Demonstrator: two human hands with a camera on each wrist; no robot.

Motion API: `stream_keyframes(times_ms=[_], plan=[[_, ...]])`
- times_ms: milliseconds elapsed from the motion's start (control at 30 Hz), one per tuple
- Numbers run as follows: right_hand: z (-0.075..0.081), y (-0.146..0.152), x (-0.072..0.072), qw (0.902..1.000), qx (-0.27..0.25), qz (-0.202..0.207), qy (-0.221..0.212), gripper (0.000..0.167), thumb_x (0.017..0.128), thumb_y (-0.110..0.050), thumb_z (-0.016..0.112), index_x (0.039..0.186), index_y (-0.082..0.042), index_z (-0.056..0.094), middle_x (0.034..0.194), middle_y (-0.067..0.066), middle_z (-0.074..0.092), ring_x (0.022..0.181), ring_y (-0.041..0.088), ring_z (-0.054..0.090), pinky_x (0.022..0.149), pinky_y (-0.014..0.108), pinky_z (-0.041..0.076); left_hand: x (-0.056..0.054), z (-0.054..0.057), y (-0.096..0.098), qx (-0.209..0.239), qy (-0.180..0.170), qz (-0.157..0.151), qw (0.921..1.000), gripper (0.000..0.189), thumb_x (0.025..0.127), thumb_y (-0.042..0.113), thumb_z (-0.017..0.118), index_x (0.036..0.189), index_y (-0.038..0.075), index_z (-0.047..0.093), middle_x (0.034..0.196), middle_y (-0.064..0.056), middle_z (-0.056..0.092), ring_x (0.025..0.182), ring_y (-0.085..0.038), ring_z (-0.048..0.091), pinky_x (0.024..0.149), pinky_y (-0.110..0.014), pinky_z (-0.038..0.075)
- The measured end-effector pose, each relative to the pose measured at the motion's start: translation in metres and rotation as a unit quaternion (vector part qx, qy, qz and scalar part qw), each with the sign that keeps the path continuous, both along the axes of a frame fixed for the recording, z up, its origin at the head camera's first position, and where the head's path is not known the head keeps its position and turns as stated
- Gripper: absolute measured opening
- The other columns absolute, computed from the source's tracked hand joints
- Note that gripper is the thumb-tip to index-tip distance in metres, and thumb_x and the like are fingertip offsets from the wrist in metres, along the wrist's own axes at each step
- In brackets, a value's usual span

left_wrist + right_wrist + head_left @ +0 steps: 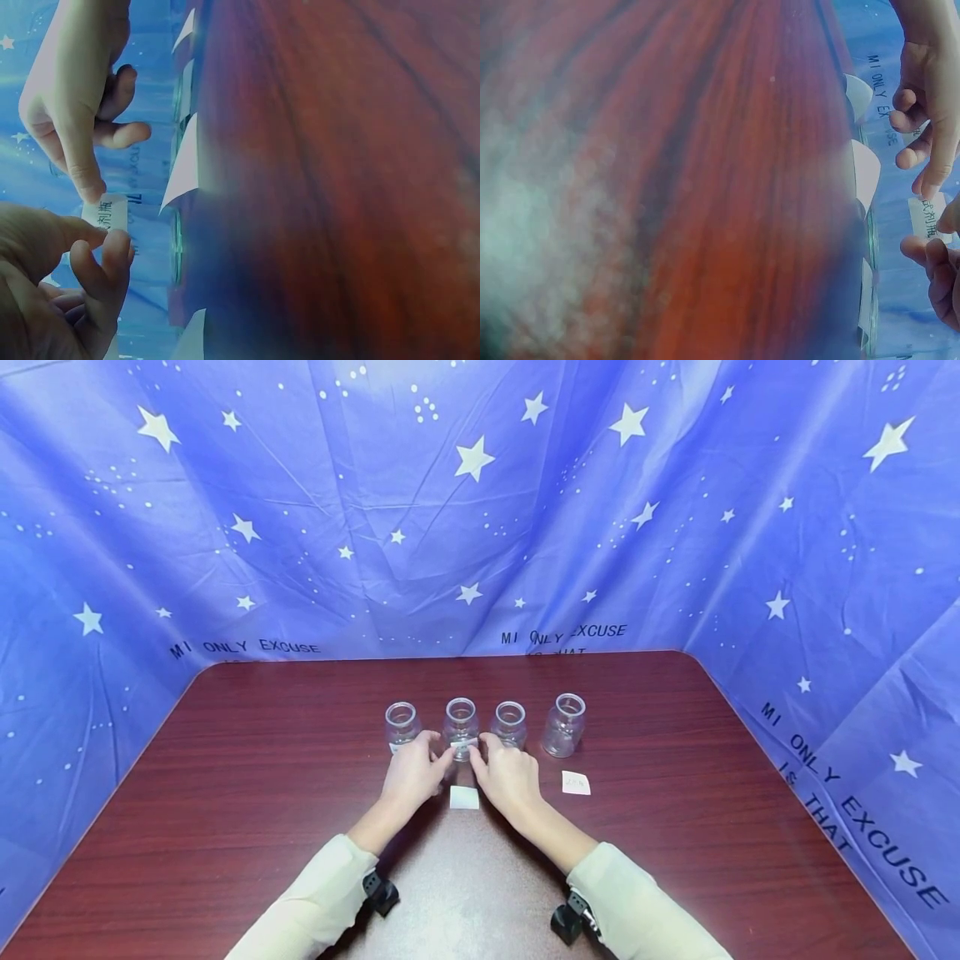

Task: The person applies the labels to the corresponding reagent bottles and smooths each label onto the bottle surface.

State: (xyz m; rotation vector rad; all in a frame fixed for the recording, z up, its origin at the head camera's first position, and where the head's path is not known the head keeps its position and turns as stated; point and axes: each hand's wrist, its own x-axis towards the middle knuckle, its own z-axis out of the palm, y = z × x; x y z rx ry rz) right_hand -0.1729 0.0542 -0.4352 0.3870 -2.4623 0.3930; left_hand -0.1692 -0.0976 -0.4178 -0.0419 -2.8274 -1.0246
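Blue star-printed cloth (pixel 480 510) hangs behind and beside a dark red wood-grain bench (pixel 247 793), filling the upper frame. Four small clear glass jars stand in a row at mid-frame: far-left jar (pixel 401 724), second jar (pixel 461 722), third jar (pixel 509 723), far-right jar (pixel 565 724), the last set slightly apart.

Left hand (pixel 411 772) and right hand (pixel 508 777) meet at the front of the second jar, both in pale cream sleeves. Between them a small white printed paper label (pixel 107 212) is held: left grip pinching one end with thumb and forefinger, right grip pinching the other end at the fingertip. Whether the label touches the glass cannot be told.

Just below the hands lies a blank white paper square (pixel 464 797). Right of it, below the far-right jar, lies a white slip with reddish print (pixel 576 783).
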Motion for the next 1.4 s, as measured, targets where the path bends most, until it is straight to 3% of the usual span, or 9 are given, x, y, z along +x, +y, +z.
stream_keyframes(times_ms=[133, 267, 433, 633, 867, 1033, 1400], plan=[[0.001, -0.001, 0.001, 0.9998, -0.002, 0.007, -0.019, 0.029, 0.084, -0.03, 0.067, 0.102, -0.007, 0.068, 0.045, 0.0, 0.054, 0.034, 0.006, 0.031, 0.035, 0.024, 0.034, -0.004, -0.002, -0.001, 0.043, -0.05, -0.012, 0.9978, 0.057, 0.088, 0.03, 0.062, 0.132, -0.002, 0.044, 0.065, -0.002, 0.065, 0.041, -0.007, 0.056, 0.051, -0.027, 0.05], [0.001, -0.001, 0.002, 0.9992, -0.004, 0.011, -0.04, 0.034, 0.085, -0.031, 0.065, 0.108, -0.006, 0.065, 0.045, 0.002, 0.054, 0.034, 0.006, 0.031, 0.036, 0.026, 0.036, -0.009, -0.004, 0.0, 0.111, -0.1, -0.035, 0.9882, 0.071, 0.089, 0.026, 0.063, 0.144, -0.001, 0.027, 0.066, -0.009, 0.064, 0.035, -0.011, 0.053, 0.037, -0.027, 0.044], [0.0, -0.002, 0.002, 0.9982, -0.013, 0.012, -0.057, 0.036, 0.086, -0.032, 0.064, 0.111, -0.006, 0.064, 0.045, 0.001, 0.053, 0.034, 0.007, 0.033, 0.036, 0.026, 0.036, -0.011, -0.007, 0.001, 0.148, -0.102, -0.051, 0.9824, 0.068, 0.091, 0.024, 0.06, 0.144, 0.0, 0.025, 0.066, -0.009, 0.064, 0.034, -0.009, 0.051, 0.036, -0.029, 0.046], [0.002, -0.004, 0.002, 0.9935, -0.039, 0.017, -0.106, 0.045, 0.089, -0.034, 0.06, 0.122, -0.003, 0.058, 0.046, -0.002, 0.051, 0.037, 0.011, 0.041, 0.041, 0.032, 0.042, -0.009, -0.008, 0.001, 0.149, -0.082, -0.051, 0.9841, 0.059, 0.093, 0.021, 0.058, 0.14, -0.002, 0.031, 0.065, -0.01, 0.065, 0.032, -0.009, 0.05, 0.035, -0.03, 0.045], [0.005, -0.005, 0.001, 0.9811, -0.078, 0.032, -0.174, 0.057, 0.09, -0.036, 0.058, 0.134, -0.001, 0.047, 0.046, -0.003, 0.046, 0.038, 0.01, 0.04, 0.043, 0.03, 0.041, -0.008, -0.01, 0.0, 0.138, -0.089, -0.055, 0.9849, 0.058, 0.094, 0.023, 0.056, 0.141, 0.0, 0.031, 0.064, -0.006, 0.063, 0.033, -0.01, 0.051, 0.036, -0.03, 0.046], [0.003, -0.005, -0.001, 0.9767, -0.089, 0.04, -0.191, 0.057, 0.09, -0.037, 0.058, 0.133, -0.001, 0.047, 0.045, -0.004, 0.047, 0.04, 0.01, 0.042, 0.043, 0.03, 0.041, -0.006, -0.01, -0.003, 0.135, -0.098, -0.062, 0.9841, 0.058, 0.095, 0.024, 0.055, 0.143, 0.003, 0.029, 0.063, -0.004, 0.062, 0.034, -0.01, 0.052, 0.036, -0.03, 0.046], [0.0, -0.003, -0.002, 0.9711, -0.1, 0.054, -0.21, 0.048, 0.097, -0.035, 0.047, 0.134, -0.004, 0.048, 0.044, -0.01, 0.055, 0.053, 0.017, 0.063, 0.059, 0.04, 0.052, -0.005, -0.007, -0.004, 0.133, -0.108, -0.057, 0.9836, 0.059, 0.095, 0.024, 0.053, 0.144, 0.002, 0.028, 0.063, -0.005, 0.062, 0.036, -0.012, 0.053, 0.037, -0.029, 0.045]])
